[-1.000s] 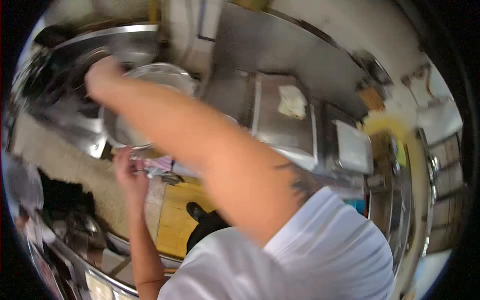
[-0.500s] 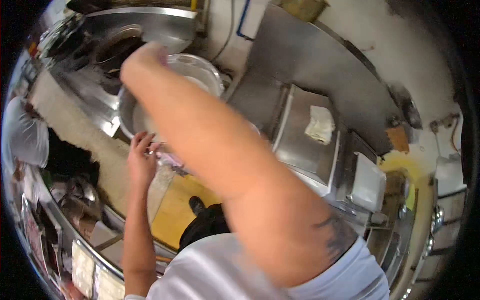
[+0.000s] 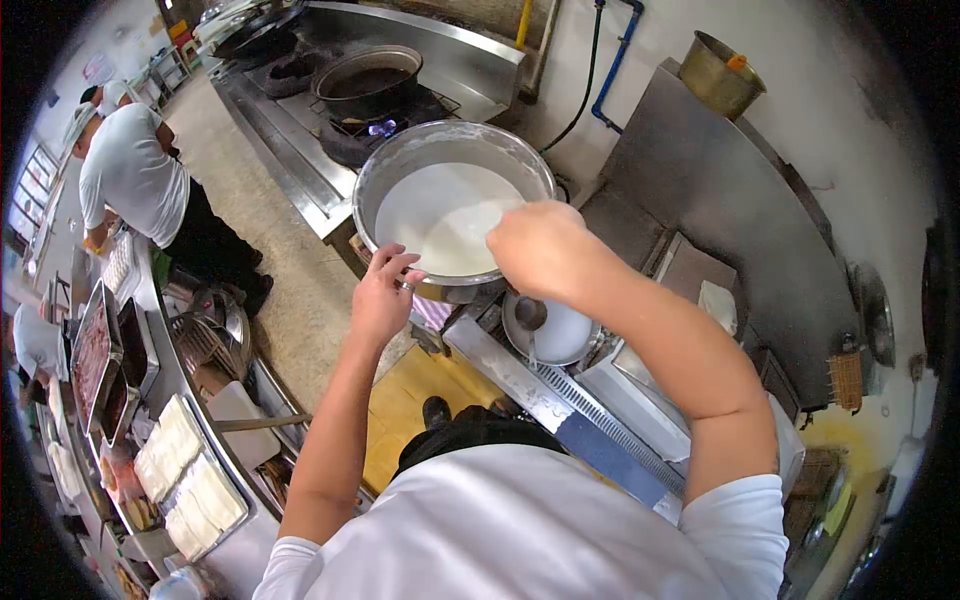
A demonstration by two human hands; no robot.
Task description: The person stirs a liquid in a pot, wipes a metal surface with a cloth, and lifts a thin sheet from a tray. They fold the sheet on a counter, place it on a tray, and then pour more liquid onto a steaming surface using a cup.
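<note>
A large metal pot (image 3: pixel 363 225) holds a milky white liquid (image 3: pixel 450 205). Fingers spread loosely, my left hand (image 3: pixel 385 295) is right at the pot's near-left rim, a ring on one finger. My right hand (image 3: pixel 540 245) is closed in a fist over the right side of the same pot; whatever it grips is hidden beneath it, and I cannot tell what that is. Just below the pot sits a smaller round pan (image 3: pixel 568 335) of whitish liquid, a ladle (image 3: pixel 531 314) resting in it. Pink-and-white striped cloth (image 3: pixel 434 312) shows under the rim.
A dark wok-like pot (image 3: pixel 368 82) stands over a burner with blue flame (image 3: pixel 382 128). Along the left, a counter carries trays of white slabs (image 3: pixel 185 475) and a dark red tray (image 3: pixel 97 350). A person (image 3: pixel 135 170) bends over that counter. A brass-coloured pot (image 3: pixel 720 75) stands upper right.
My right arm has swung from far across the pot back to its near right side. The view has shifted, so the pot appears farther right. My left hand stays by the rim.
</note>
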